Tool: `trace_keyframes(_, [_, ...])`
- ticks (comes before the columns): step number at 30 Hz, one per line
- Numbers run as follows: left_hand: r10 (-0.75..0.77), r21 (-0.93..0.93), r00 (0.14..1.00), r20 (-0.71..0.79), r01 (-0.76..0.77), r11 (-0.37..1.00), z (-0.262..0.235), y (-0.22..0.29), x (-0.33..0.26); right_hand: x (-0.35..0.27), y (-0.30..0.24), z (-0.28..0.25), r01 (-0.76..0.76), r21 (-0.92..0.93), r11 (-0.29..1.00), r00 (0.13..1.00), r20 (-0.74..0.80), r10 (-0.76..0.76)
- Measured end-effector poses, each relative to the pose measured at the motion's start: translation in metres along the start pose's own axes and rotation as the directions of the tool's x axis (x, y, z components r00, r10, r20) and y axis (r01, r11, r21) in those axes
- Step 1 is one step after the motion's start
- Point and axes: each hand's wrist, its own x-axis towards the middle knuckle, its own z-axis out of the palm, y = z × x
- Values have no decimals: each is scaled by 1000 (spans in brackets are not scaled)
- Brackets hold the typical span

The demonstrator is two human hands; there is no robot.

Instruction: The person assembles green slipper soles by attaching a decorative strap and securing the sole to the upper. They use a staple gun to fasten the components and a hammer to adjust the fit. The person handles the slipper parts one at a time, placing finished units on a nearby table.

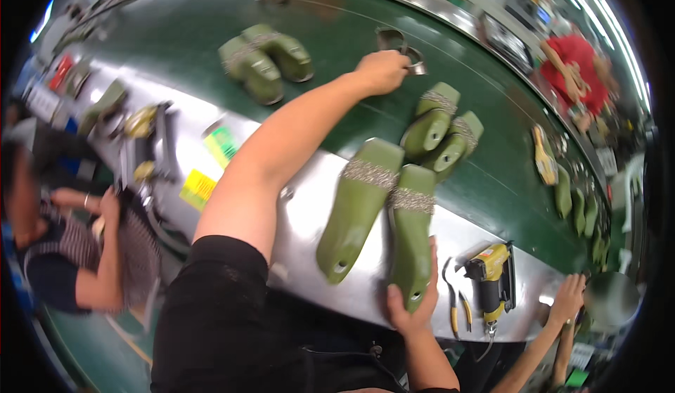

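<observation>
My left hand [383,72] reaches far over the green belt, its fingers closed on a shiny curved strap piece [416,61]; another curved piece [391,39] lies against it. My right hand [416,310] wraps round the lower end of a green shoe last [410,242] with a glittery band across its upper part. To its left, a matching last [355,217] lies on the metal ledge, its band touching the held one. Just beyond, a second banded pair [429,127] rests on the belt.
Right of my right hand lie pliers [455,301] and a yellow-black nail gun [492,273] on the metal ledge [309,203]. Another pair of lasts [256,73] sits far left on the belt [337,13]. Yellow labels [197,188] lie left of my arm. Co-workers [573,69] stand around.
</observation>
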Motion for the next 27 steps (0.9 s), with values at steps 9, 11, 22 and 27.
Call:
trace_keyframes(9, [-10, -339, 890, -456, -163, 927, -127, 136, -222, -9, -10, 5, -1, 75, 997, 986, -163, 13])
trace_keyframes(11, [4, -417, 925, -379, -175, 892, -141, 174, -275, -24, -20, -2, 161, -220, 962, 929, -296, -223])
trace_keyframes(22, [316, -549, 948, -17, -273, 790, -165, 224, -401, -22, -125, -10, 424, -163, 891, 899, -42, -435])
trace_keyframes(27, [-8, -561, 978, -210, -114, 820, -137, 146, -394, -26, -118, -12, -163, 254, 954, 973, -119, 198])
